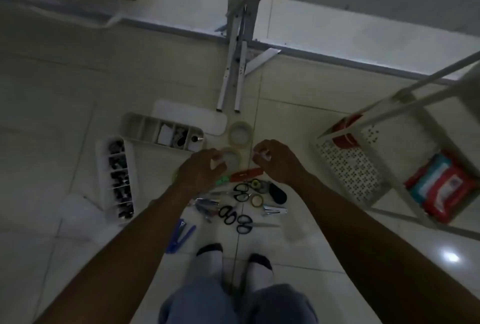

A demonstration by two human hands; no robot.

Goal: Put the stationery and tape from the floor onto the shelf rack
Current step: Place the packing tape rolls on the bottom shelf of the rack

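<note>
Feet [210,258] stand below. Left hand [201,167] curls round a tape roll [232,158]; grip its rim firmly. Right hand [276,161] is curled, holding I cannot tell what.

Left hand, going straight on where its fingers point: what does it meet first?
Likely the translucent roll of tape just ahead of the left hand; contact is unclear in this dim view.

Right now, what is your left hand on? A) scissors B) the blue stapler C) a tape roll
C: the left hand curls its fingers over the rim of a tape roll, while the scissors and the blue stapler lie untouched nearer the feet.
</note>
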